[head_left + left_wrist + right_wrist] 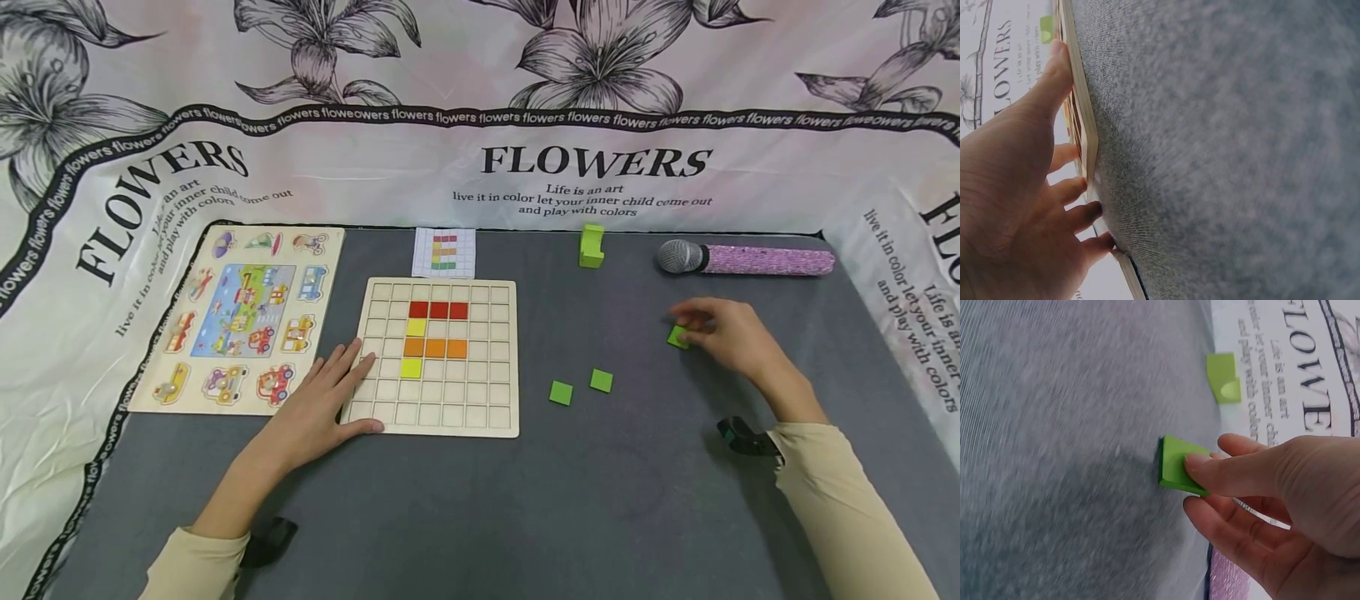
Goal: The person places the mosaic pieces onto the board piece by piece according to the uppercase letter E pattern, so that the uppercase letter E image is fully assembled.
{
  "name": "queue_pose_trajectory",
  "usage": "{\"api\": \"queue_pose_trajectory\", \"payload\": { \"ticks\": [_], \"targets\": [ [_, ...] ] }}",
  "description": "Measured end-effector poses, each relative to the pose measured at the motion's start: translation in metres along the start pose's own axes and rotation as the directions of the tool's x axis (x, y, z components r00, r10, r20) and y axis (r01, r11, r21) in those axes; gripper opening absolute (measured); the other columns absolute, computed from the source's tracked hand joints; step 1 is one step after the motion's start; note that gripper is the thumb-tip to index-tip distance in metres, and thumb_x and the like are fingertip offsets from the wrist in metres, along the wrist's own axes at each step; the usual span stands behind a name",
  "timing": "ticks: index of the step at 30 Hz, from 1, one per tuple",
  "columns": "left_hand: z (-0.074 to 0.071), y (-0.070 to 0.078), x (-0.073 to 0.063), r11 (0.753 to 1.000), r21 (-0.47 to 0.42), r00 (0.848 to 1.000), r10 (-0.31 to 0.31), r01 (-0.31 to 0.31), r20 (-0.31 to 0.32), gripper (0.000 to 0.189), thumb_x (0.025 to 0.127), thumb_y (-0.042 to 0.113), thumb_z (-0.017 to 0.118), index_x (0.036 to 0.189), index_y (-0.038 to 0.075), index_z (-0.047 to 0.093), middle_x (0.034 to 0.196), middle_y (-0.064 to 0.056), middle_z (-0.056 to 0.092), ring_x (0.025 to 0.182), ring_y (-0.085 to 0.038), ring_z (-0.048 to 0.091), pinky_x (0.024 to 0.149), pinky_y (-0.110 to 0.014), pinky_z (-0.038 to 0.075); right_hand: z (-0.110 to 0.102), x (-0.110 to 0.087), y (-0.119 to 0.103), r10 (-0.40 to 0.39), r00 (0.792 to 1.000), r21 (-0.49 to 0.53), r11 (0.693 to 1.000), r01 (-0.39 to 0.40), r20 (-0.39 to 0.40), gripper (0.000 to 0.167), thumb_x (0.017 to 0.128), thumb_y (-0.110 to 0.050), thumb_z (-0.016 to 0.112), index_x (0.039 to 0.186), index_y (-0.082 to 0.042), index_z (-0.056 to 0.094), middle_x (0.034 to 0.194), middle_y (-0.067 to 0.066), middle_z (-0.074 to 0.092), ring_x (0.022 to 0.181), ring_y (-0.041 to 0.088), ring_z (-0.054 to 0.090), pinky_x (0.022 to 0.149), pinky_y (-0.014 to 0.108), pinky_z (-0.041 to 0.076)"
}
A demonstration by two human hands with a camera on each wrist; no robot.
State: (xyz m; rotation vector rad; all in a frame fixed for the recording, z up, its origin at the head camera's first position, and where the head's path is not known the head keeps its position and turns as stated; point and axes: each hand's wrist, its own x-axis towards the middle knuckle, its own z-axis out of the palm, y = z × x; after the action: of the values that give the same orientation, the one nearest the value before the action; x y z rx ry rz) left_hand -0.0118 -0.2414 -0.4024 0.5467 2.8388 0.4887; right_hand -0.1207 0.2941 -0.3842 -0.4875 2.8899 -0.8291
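Observation:
My right hand [726, 337] pinches a green square tile [1174, 464] between thumb and fingers, low over the grey cloth right of the board. In the right wrist view the thumb lies on the tile's face. My left hand [315, 417] rests with spread fingers along the left edge of a wooden grid board [491, 421], thumb at its near left corner. On the board lie a row of red tiles [438, 311], a yellow tile [416, 327], a row of orange tiles [435, 348] and a yellow-green tile [410, 368]. Two loose green tiles [561, 393] lie right of the board.
A pattern card [444, 252] lies behind the board. At the left is a wooden picture puzzle [247, 392] with vehicle pieces. A green block [591, 247] stands at the back, and a microphone with a glittery pink handle [765, 260] lies at the back right.

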Motion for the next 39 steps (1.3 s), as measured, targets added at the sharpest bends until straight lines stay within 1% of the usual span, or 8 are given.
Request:
{"api": "queue_pose_trajectory", "payload": {
  "ticks": [3, 5, 11, 14, 18, 25, 34, 39],
  "targets": [
    [0.000, 0.000, 0.000, 1.000, -0.001, 1.000, -0.004, 0.004, 0.003, 0.097, 0.083, 0.056, 0.070, 0.155, 0.008, 0.027, 0.163, -0.016, 0.014, 0.148, -0.039, 0.014, 0.118, -0.056, 0.012, 0.001, 0.003, -0.009, -0.014, 1.000, 0.033, 0.999, 0.013, 0.021, 0.030, 0.084, 0.004, 0.073, 0.113, 0.004, 0.069, 0.092, 0.014, 0.070, 0.086, 0.031, 0.066, 0.073, 0.041, 0.057],
    [0.000, 0.000, 0.000, 1.000, -0.003, 1.000, -0.006, 0.006, 0.005, 0.097, 0.083, 0.056, 0.070, 0.155, 0.008, 0.027, 0.163, -0.016, 0.014, 0.148, -0.039, 0.013, 0.119, -0.055, 0.012, 0.003, 0.005, -0.015, -0.039, 0.999, 0.051, 0.998, 0.037, 0.028, 0.029, 0.084, 0.003, 0.073, 0.113, 0.003, 0.069, 0.092, 0.011, 0.070, 0.086, 0.030, 0.065, 0.076, 0.044, 0.057],
    [0.000, 0.000, 0.001, 1.000, 0.000, 1.000, -0.006, 0.006, 0.001, 0.097, 0.083, 0.056, 0.071, 0.155, 0.007, 0.028, 0.163, -0.016, 0.015, 0.148, -0.039, 0.014, 0.119, -0.055, 0.012, 0.013, 0.012, -0.038, -0.116, 0.991, 0.097, 0.989, 0.110, 0.062, 0.029, 0.083, 0.005, 0.073, 0.112, 0.003, 0.070, 0.090, 0.008, 0.069, 0.085, 0.025, 0.064, 0.076, 0.041, 0.057],
    [0.000, 0.000, 0.001, 1.000, 0.001, 1.000, -0.006, 0.006, 0.001, 0.097, 0.083, 0.056, 0.070, 0.155, 0.007, 0.028, 0.163, -0.016, 0.014, 0.148, -0.039, 0.014, 0.119, -0.055, 0.012, 0.020, 0.017, -0.051, -0.138, 0.986, 0.134, 0.983, 0.125, 0.089, 0.029, 0.083, 0.007, 0.072, 0.112, 0.003, 0.070, 0.090, 0.008, 0.068, 0.085, 0.024, 0.064, 0.076, 0.040, 0.057],
    [0.000, 0.000, 0.001, 1.000, 0.004, 1.000, -0.006, 0.006, 0.002, 0.097, 0.083, 0.056, 0.070, 0.155, 0.007, 0.028, 0.163, -0.016, 0.014, 0.148, -0.039, 0.014, 0.118, -0.056, 0.012, 0.033, 0.022, -0.069, -0.155, 0.981, 0.204, 0.970, 0.129, 0.120, 0.029, 0.084, 0.005, 0.073, 0.112, 0.003, 0.070, 0.091, 0.008, 0.068, 0.087, 0.024, 0.065, 0.079, 0.040, 0.057],
    [0.000, 0.000, 0.001, 1.000, -0.004, 1.000, -0.002, 0.002, 0.003, 0.097, 0.083, 0.056, 0.070, 0.155, 0.007, 0.028, 0.163, -0.016, 0.015, 0.148, -0.039, 0.014, 0.118, -0.056, 0.012, 0.059, 0.036, -0.100, -0.213, 0.966, 0.309, 0.938, 0.159, 0.148, 0.028, 0.085, 0.002, 0.073, 0.113, 0.001, 0.071, 0.093, 0.007, 0.068, 0.088, 0.021, 0.065, 0.079, 0.036, 0.056],
    [0.000, -0.001, 0.001, 1.000, -0.016, 1.000, -0.001, 0.001, 0.005, 0.096, 0.084, 0.055, 0.070, 0.155, 0.008, 0.027, 0.163, -0.016, 0.014, 0.148, -0.039, 0.013, 0.119, -0.055, 0.011, 0.084, 0.053, -0.150, -0.286, 0.947, 0.389, 0.897, 0.211, 0.144, 0.029, 0.083, 0.002, 0.075, 0.112, 0.001, 0.071, 0.092, 0.007, 0.068, 0.087, 0.019, 0.062, 0.079, 0.037, 0.056],
    [0.001, -0.002, 0.001, 1.000, -0.014, 1.000, 0.002, -0.002, 0.003, 0.096, 0.083, 0.056, 0.070, 0.155, 0.008, 0.027, 0.163, -0.015, 0.014, 0.148, -0.038, 0.013, 0.119, -0.055, 0.011, 0.107, 0.060, -0.174, -0.320, 0.934, 0.424, 0.876, 0.228, 0.160, 0.027, 0.084, 0.001, 0.075, 0.111, -0.001, 0.071, 0.091, 0.003, 0.069, 0.085, 0.015, 0.060, 0.076, 0.031, 0.056]
  ]
}}
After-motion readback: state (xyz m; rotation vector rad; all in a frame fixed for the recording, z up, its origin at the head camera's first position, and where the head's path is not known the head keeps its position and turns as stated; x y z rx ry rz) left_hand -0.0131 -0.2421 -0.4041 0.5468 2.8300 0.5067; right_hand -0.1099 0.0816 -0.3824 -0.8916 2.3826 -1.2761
